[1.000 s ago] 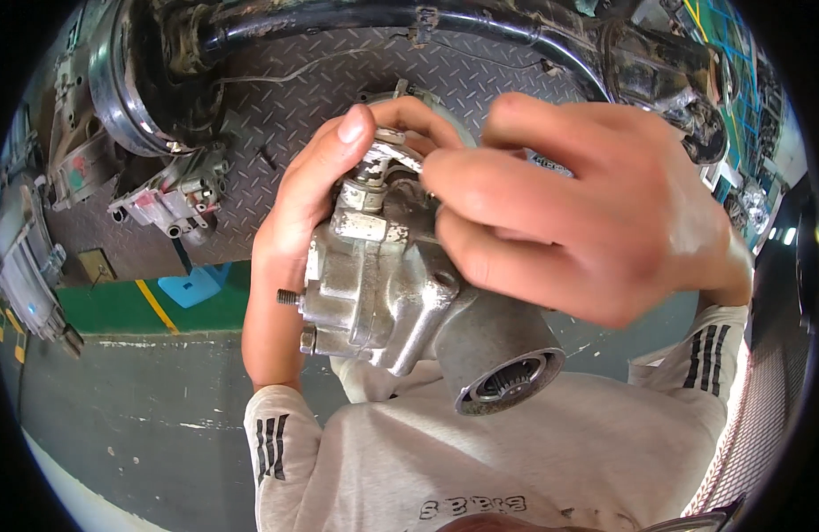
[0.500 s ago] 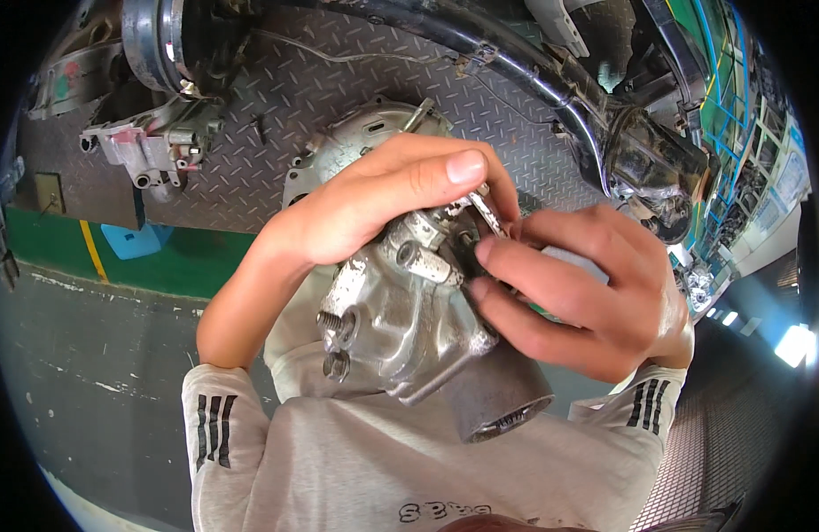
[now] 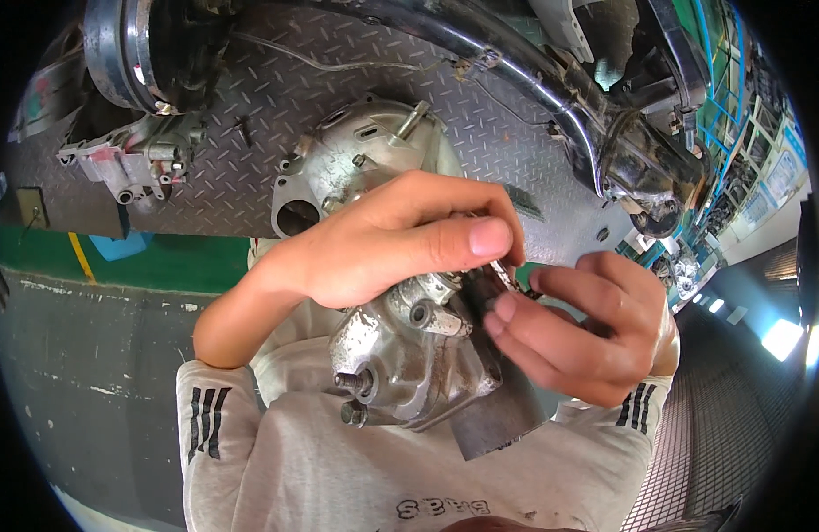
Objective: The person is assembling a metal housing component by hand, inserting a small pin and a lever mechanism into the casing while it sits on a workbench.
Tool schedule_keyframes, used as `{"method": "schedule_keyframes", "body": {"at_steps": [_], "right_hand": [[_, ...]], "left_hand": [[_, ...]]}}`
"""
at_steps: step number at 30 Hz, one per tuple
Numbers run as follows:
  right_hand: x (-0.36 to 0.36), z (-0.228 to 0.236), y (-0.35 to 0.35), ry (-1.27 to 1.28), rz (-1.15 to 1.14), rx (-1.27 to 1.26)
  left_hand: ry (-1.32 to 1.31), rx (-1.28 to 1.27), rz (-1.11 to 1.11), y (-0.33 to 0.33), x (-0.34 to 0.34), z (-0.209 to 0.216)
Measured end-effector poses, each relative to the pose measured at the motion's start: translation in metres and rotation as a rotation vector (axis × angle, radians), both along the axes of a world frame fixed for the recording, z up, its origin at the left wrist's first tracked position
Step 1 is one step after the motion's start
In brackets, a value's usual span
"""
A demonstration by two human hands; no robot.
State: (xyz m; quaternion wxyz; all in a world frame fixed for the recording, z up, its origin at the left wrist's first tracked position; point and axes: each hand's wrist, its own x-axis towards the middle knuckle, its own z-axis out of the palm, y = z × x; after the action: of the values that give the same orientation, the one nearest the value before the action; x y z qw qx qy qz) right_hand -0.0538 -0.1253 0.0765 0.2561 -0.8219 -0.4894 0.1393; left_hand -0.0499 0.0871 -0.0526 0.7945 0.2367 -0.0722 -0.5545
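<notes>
A silver cast-metal housing [image 3: 401,355] with chipped white paint is held tilted in front of my shirt, and a dark cylinder [image 3: 507,408] juts from its lower right. My left hand [image 3: 392,235] is closed over the upper part of the housing, thumb lying across its top. Beneath the thumb a small light metal lever [image 3: 504,273] shows. My right hand [image 3: 587,324] is at the right side of the housing with bent fingers pressed together beside that lever. What those fingertips grip is hidden. Behind my left hand lies a rounded silver casting [image 3: 374,146] with a round opening.
A diamond-plate bench [image 3: 276,142] spreads beyond my hands. On it are another cast-metal part [image 3: 130,168] and a black drum-shaped part [image 3: 152,53] at the left. A long black curved axle-like part [image 3: 480,58] crosses the back toward the right. A blue object [image 3: 121,246] is below the bench's left edge.
The housing and my left hand have moved slightly down, uncovering more of the rounded casting behind. The dark cylinder's open end has turned away. My right-hand fingers have shifted beside the lever.
</notes>
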Motion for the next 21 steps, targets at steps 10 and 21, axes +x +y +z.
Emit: {"method": "schedule_keyframes", "body": {"at_steps": [10, 21], "right_hand": [[-0.003, 0.014, 0.005, -0.044, -0.044, -0.102], [-0.010, 0.010, 0.006, -0.182, -0.148, -0.103]], "left_hand": [[0.028, -0.024, -0.008, 0.000, 0.000, -0.001], [-0.105, -0.060, 0.017, -0.002, -0.002, -0.012]]}}
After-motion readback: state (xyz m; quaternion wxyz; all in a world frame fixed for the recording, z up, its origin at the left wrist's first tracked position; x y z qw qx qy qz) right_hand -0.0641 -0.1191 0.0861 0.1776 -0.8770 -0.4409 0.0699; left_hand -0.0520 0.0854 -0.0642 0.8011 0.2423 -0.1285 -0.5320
